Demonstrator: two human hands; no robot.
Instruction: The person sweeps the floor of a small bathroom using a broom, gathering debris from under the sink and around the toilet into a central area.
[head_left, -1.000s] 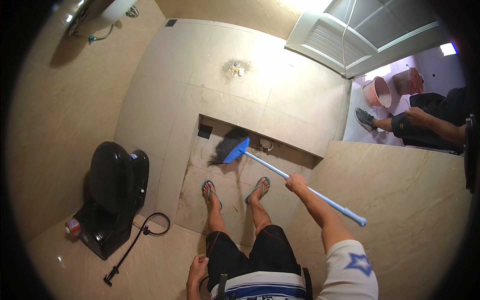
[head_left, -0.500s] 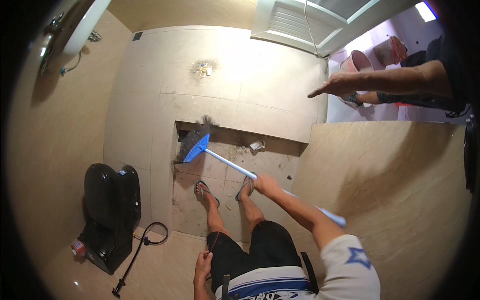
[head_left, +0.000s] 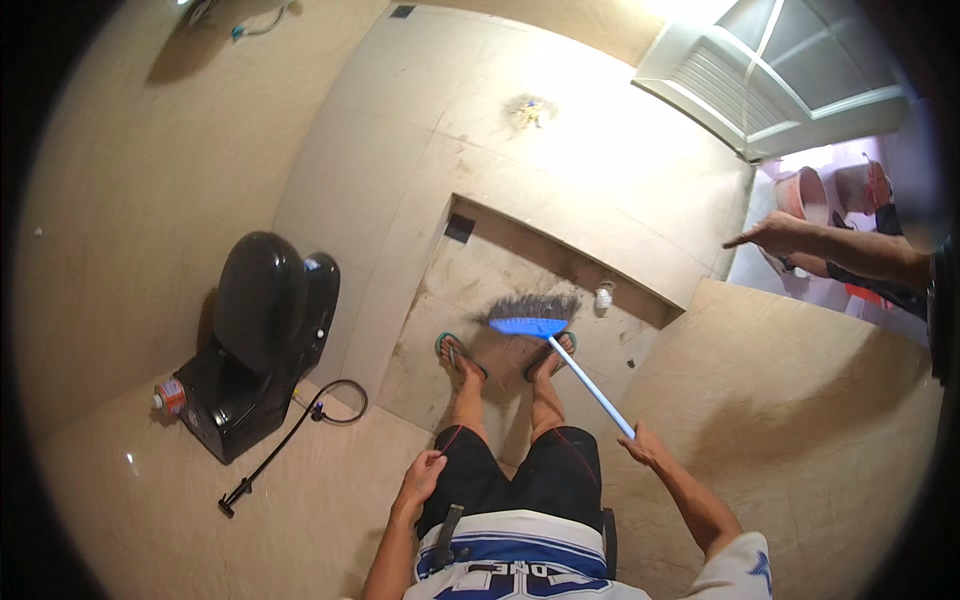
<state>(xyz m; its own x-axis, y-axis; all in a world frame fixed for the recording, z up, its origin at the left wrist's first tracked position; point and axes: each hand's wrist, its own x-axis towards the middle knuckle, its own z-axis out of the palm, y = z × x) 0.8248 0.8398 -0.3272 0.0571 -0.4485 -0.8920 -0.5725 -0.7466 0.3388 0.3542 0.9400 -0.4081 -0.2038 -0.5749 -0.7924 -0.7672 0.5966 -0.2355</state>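
My right hand [head_left: 645,447] is wrapped around the pale blue handle of a broom [head_left: 528,327], which has a blue head and dark bristles. The broom head lies over the sunken floor area [head_left: 520,400], just ahead of my sandalled feet. Beside the bristles, on the right, is a small crumpled white thing [head_left: 603,297]. My left hand [head_left: 424,472] rests by the left leg of my black shorts with its fingers curled in. Whatever those fingers hold, if anything, is too small to make out.
A black toilet [head_left: 262,300] stands at the left, with a black hose sprayer [head_left: 270,465] on the floor beside it. A raised tiled ledge [head_left: 400,150] borders the recess, with a small debris pile [head_left: 530,113] on it. At the doorway another person's arm [head_left: 840,245] reaches in, near buckets [head_left: 800,195].
The broom head has swung from the recess's far left corner nearer to my feet and to the right. My right hand has moved back. My view has turned and shifted; the other person's arm stays extended.
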